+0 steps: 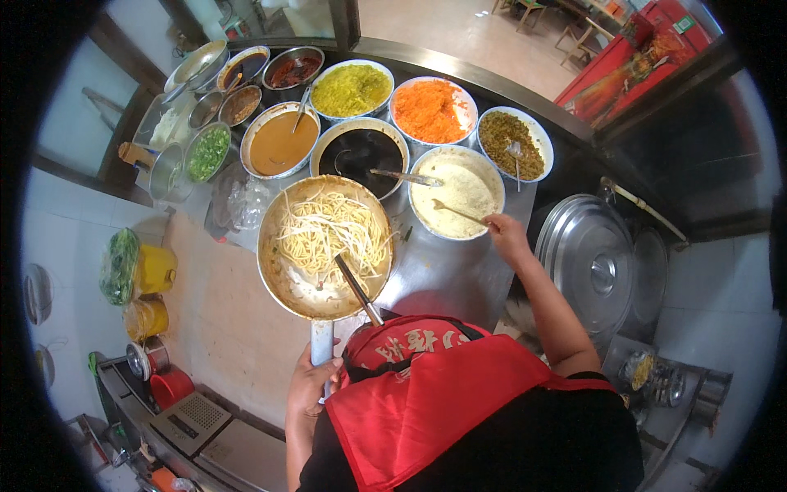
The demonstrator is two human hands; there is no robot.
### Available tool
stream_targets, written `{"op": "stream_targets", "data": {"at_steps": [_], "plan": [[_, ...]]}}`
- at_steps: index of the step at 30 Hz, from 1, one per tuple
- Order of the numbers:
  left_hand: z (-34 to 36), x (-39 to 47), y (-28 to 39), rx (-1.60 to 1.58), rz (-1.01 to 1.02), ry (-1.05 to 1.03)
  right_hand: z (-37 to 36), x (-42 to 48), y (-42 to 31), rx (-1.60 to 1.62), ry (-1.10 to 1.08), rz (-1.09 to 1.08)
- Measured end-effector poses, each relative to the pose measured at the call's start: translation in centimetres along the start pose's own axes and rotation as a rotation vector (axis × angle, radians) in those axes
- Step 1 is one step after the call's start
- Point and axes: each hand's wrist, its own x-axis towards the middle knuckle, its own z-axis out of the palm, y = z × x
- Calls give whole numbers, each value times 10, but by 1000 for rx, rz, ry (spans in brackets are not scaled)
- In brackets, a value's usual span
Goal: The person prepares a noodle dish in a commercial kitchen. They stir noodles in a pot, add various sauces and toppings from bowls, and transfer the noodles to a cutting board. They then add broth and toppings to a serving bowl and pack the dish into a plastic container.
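My left hand (315,376) grips the pale handle of a round pan (294,294), which is held up in front of my red apron. Noodles (326,230) with bean sprouts lie in the pan, and a pair of chopsticks (358,289) rests in it, leaning on the near rim. Over the near right rim of a white bowl, my right hand (505,237) holds a small spoon (458,212). The spoon's bowl end is above or on the pale granular seasoning (461,184); I cannot tell which. A bowl of dark sauce (363,154) stands beyond the pan, with a utensil (406,178) lying across from its rim to the seasoning bowl.
Bowls of brown sauce (280,144), yellow-green shreds (350,89), shredded carrot (430,111), chopped pickles (510,144) and chopped green onion (209,152) crowd the steel counter (430,277). Large metal lids (587,264) stand at right. A clear plastic bag (249,200) lies left of the pan.
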Motion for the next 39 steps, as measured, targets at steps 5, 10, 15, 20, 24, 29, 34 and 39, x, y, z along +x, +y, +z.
{"op": "stream_targets", "data": {"at_steps": [5,10,15,20,24,29,34,39], "plan": [[12,6,6,37,4,-3,22,-7,4,476,-164,405],[21,4,12,138,-27,13,-9,-21,-6,584,-84,374],[27,13,14,153,-12,-83,-62,-29,-79,722,-65,277],[34,18,13,156,10,-116,-68,-31,-66,181,116,-5],[37,24,15,177,38,-178,-37,-38,-2,-119,65,88],[41,8,28,58,3,-152,-12,-9,-13,-157,-49,25],[23,1,18,59,74,-91,56,40,-30,906,-190,342],[6,-11,11,-104,5,-53,120,91,-45,1778,-176,454]]}}
